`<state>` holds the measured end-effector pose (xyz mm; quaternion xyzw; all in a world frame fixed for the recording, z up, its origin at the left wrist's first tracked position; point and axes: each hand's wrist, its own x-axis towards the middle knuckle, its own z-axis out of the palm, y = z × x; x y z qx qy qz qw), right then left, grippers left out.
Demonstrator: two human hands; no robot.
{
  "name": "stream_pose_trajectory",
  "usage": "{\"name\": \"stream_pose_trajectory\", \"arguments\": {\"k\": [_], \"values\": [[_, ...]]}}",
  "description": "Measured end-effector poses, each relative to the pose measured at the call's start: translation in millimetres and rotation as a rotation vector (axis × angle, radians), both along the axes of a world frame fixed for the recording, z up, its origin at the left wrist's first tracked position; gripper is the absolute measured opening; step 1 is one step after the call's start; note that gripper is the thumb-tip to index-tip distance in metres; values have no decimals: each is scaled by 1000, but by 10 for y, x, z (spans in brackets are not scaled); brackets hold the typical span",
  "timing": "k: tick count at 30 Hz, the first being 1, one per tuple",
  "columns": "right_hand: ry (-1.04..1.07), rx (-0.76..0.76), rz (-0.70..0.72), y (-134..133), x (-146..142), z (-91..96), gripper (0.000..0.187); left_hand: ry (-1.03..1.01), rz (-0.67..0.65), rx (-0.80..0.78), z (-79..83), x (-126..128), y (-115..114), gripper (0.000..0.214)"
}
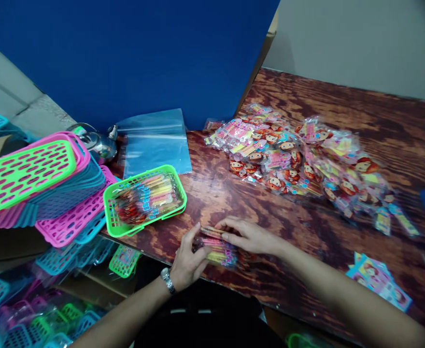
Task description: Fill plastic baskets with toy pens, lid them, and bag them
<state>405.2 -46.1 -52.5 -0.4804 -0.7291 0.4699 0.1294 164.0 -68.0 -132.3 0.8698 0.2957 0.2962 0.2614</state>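
Note:
At the table's near edge, a stack of small clear packets (219,255) with pink and yellow contents lies between my hands. My left hand (189,258), with a metal watch at its wrist, curls its fingers and thumb around the stack's left end. The fingers of my right hand (245,235) close on the upper edge of the same packets; the palm side is hidden. Just left and beyond my hands, a green plastic basket (145,227) holds a row of similar packets (150,195).
A pile of loose packets (270,154) spreads over the wooden table (372,101) at the right. Printed cards (379,280) lie near my right forearm. Stacked baskets (27,179) stand at left, with a kettle (102,145) and clear plastic bags (156,142) before a blue panel (125,58).

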Motion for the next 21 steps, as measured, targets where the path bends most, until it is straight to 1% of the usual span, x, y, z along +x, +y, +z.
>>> {"name": "stream_pose_trajectory", "arguments": {"k": [2,4,6,7,8,9,11,13,16,18,21], "values": [[-64,26,57,-33,-26,57,32,14,31,-15,52,25,17,50],[-169,53,74,-117,-92,100,45,36,76,-17,104,50,55,64],[-311,89,65,-239,-197,99,71,40,84,-10,129,74,114,78],[-386,116,56,-301,-255,78,86,29,62,-12,127,86,149,82],[-456,147,46,-357,-311,47,95,13,25,-20,116,97,182,85],[-516,182,36,-403,-358,7,96,-3,-15,-34,99,108,213,86],[-597,243,15,-456,-412,-75,88,-18,-69,-77,63,127,256,86],[-630,281,-7,-460,-411,-136,81,-14,-74,-120,43,145,274,87],[-651,315,-22,-407,-360,-180,85,-5,-78,-154,46,173,285,87],[-688,291,-4,-351,-331,-195,83,-10,-89,-157,49,194,298,86],[-705,199,60,-267,-309,-211,77,-23,-83,-171,41,217,316,88]]}}
